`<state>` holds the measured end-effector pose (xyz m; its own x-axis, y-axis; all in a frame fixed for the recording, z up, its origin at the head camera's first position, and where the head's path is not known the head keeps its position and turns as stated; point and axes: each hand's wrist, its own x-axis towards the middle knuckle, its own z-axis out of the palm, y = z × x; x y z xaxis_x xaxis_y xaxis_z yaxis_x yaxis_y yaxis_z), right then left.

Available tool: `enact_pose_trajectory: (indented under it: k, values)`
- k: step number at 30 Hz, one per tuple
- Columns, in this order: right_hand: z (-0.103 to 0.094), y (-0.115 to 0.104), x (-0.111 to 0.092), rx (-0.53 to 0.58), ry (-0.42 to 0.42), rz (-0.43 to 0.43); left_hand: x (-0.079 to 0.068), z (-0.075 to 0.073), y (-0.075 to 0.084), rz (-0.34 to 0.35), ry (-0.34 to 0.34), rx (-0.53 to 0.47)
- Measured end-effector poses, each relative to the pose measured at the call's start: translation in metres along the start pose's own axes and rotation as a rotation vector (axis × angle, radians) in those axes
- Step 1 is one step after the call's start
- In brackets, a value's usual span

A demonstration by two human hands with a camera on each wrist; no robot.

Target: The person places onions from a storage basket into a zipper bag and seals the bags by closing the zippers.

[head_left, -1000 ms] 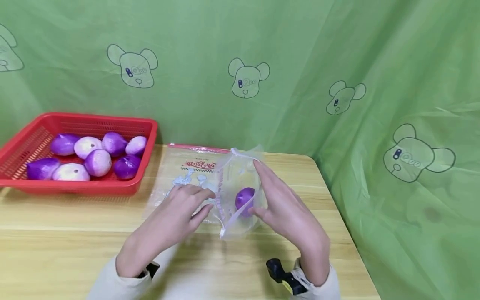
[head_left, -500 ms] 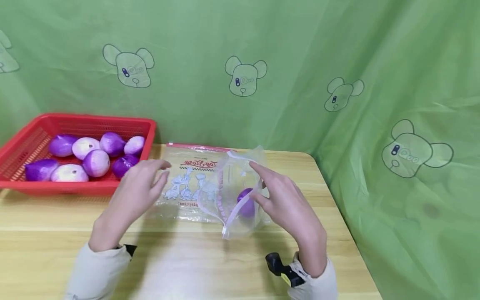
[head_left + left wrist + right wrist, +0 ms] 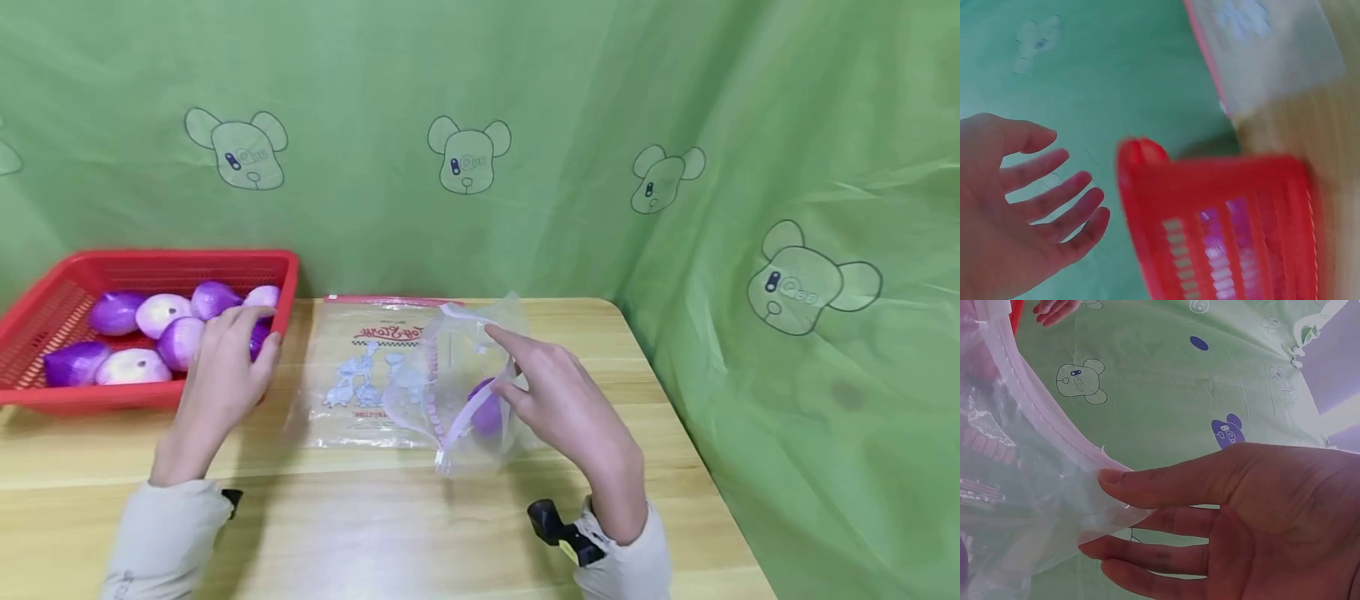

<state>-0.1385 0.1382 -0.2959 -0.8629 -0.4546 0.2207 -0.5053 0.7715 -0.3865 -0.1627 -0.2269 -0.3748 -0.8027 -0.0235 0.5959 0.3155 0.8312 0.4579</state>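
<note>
My right hand [image 3: 566, 408] holds the rim of a clear zip bag [image 3: 1041, 506], thumb on one side of the film and fingers on the other. The bag stands with its mouth spread, and one purple onion [image 3: 487, 417] lies inside. My left hand [image 3: 225, 367] is over the right front part of a red basket [image 3: 97, 400], fingers relaxed and apart, with nothing in them. In the left wrist view the left fingers [image 3: 1063, 194] are beside the basket's rim [image 3: 1138, 212]. Several purple and white onions [image 3: 133, 367] lie in the basket; the hand partly hides some.
A flat printed bag with a red zip [image 3: 352, 429] lies on the wooden table [image 3: 337, 533] between basket and upright bag, partly behind the latter. A green curtain [image 3: 360, 208] hangs behind and along the right side.
My left hand has left the zip bag and moved left to the basket. My right hand stays at the bag's rim. The head view has shifted slightly.
</note>
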Motion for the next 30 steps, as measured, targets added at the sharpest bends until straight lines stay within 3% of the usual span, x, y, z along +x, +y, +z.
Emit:
enact_pose_trajectory:
  k: [7,15,20,25,30]
  values:
    - [-0.002,0.001,-0.003,0.002,-0.003,-0.016,0.016,-0.003,-0.034,-0.082,-0.109,0.075]
    - [-0.003,0.0,-0.004,0.014,-0.008,-0.023,0.032,-0.001,-0.067,-0.137,-0.399,0.152]
    - [-0.002,0.0,-0.003,0.017,-0.013,-0.034,0.034,0.006,-0.089,-0.148,-0.513,0.134]
    - [-0.002,0.0,-0.003,0.015,-0.019,-0.03,0.036,0.014,-0.096,-0.153,-0.604,0.148]
    - [-0.004,0.0,-0.002,0.021,-0.029,-0.022,0.039,0.016,-0.094,-0.143,-0.632,0.182]
